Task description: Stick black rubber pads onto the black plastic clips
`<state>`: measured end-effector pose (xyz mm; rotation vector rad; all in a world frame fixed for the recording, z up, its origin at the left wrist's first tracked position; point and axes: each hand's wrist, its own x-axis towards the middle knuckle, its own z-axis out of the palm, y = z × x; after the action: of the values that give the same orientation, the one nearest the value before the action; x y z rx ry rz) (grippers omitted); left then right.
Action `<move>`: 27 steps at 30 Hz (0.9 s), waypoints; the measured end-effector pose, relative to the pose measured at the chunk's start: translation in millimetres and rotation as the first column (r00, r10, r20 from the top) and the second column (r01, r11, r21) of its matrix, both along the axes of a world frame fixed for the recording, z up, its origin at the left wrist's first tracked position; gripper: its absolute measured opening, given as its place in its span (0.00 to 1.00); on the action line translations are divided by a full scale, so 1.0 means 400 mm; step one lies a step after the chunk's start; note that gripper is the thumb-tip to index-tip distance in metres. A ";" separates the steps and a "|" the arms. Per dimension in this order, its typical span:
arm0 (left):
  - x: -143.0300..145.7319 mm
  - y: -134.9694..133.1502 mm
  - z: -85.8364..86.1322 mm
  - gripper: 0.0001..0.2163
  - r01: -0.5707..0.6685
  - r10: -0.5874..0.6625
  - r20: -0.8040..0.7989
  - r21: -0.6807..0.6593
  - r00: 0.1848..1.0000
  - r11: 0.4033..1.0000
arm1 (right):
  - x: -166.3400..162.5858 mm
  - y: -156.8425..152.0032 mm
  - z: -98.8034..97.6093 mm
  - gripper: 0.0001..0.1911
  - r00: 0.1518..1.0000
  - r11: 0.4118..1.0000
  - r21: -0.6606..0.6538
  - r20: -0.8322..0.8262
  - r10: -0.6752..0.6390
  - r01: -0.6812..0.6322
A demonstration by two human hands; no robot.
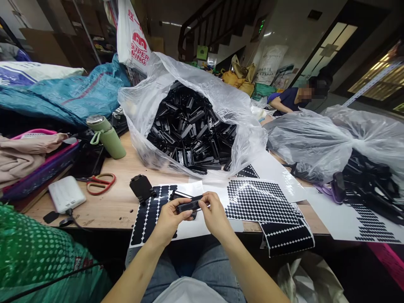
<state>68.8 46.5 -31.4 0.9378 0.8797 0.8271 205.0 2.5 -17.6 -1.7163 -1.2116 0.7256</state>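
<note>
Left grip [169,219], right grip [215,213] on one black piece [189,205]; one bottle [110,139]

- Left hand [170,216] and right hand [216,212]: both bare, slender-fingered
- 2 forearms [251,265]: bare, slim, narrowing towards the wrists
- Jeans [214,269]: faded blue, covering 2 thighs
- Top [189,292]: whitish, plain where it shows, a rounded part visible at the bottom edge
</note>
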 end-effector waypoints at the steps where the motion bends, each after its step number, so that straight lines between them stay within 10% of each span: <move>1: -0.001 -0.002 -0.002 0.19 0.001 -0.001 -0.008 0.005 1.000 1.000 | -0.002 -0.002 0.000 0.06 1.000 1.000 -0.010 0.008 0.006 -0.006; 7: -0.054 0.007 -0.019 0.19 0.031 -0.030 -0.113 0.011 0.993 0.999 | -0.024 0.025 -0.032 0.03 0.978 0.999 -0.039 0.204 0.031 -0.024; 17: -0.238 0.041 -0.005 0.16 0.023 -0.024 -0.349 -0.009 0.937 1.000 | -0.152 0.351 -0.181 0.12 0.931 0.878 -0.479 0.329 0.157 0.021; 27: -0.278 0.049 -0.029 0.17 -0.042 0.037 -0.274 -0.012 0.961 0.999 | -0.149 0.330 -0.225 0.04 0.942 0.897 -0.442 0.313 0.121 0.032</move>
<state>-42.5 66.3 -43.2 1.0375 1.1465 0.7313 145.3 134.7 -107.5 -2.2671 -1.3948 0.8046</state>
